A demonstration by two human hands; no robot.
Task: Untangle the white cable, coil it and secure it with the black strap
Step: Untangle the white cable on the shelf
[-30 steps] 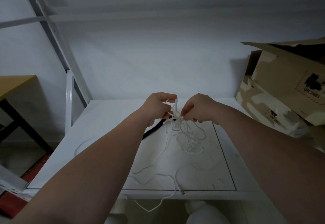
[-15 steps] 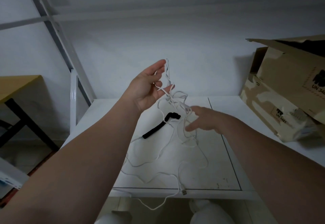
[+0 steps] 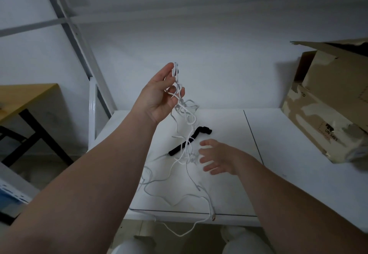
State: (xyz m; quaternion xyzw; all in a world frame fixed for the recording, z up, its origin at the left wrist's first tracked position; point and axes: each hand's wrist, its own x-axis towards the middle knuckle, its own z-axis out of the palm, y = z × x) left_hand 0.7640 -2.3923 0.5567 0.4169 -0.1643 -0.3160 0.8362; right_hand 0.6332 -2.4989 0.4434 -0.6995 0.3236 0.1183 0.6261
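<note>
— What are the hands doing?

— The left hand point(image 3: 159, 96) is raised, palm towards the camera. Its thumb and fingers pinch the top of the thin white cable point(image 3: 187, 114), which hangs from them in a knotted tangle. The right hand point(image 3: 217, 160) is lower and to the right, well apart from the left, with its fingers spread and holding nothing. It is low over the table beside the lower loops; it is blurred, so I cannot tell whether it touches them.

— Where does the cable go?

— Down onto the white tabletop point(image 3: 288, 164), where it spreads in loose curves. Its plug end lies at the near edge, and one loop droops over that edge.

— And the strap?

— The flat black strap point(image 3: 205, 129) lies on the tabletop behind the hanging strands, slanting from near left to far right.

— Around that?

— Brown cardboard boxes point(image 3: 328, 98) stand at the right. A white metal frame point(image 3: 93, 68) and a yellow wooden table point(image 3: 23, 96) are at the left.
</note>
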